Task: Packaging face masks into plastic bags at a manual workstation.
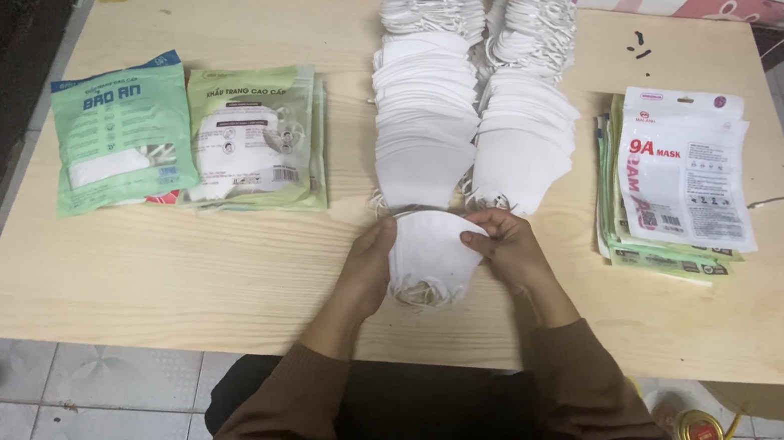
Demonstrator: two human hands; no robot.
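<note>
Both hands (437, 256) clasp (one each side) white masks (426, 251) between them.

Green pkts (123, 134) far left – white pouches (683, 172) right, tin (699, 431) on floor.

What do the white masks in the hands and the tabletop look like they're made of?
White masks, held by the left hand and the right hand: probably soft non-woven fabric, matte, since they fold flat and their thin ear loops hang loose. Tabletop: pale wood or wood-look laminate, smooth, showing long grain lines; which of the two cannot be told.
</note>
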